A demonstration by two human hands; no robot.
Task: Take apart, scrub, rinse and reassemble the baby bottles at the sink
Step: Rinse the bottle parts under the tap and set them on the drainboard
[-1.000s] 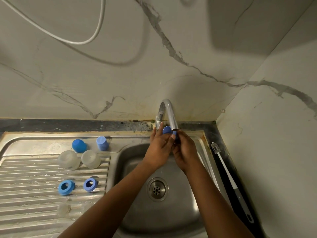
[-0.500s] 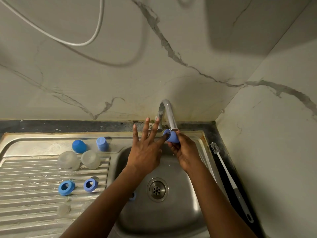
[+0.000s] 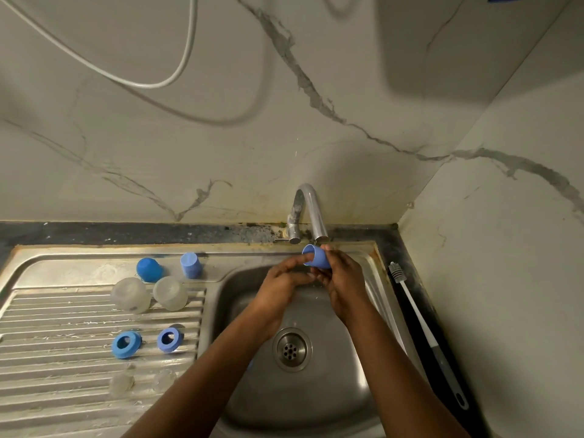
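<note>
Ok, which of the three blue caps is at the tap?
The blue cap gripped by the right hand just below the spout; the other two caps sit untouched on the drainboard.

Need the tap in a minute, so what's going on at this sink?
A person is washing baby bottle parts. Both hands hold a blue cap under the faucet spout, over the basin: the right hand grips its body, the left hand holds its open end. Whether water runs is unclear. On the drainboard sit two more blue caps, two clear bottle bodies, two blue rings and two clear nipples, none reassembled. A bottle brush lies beside the basin's right edge.
</note>
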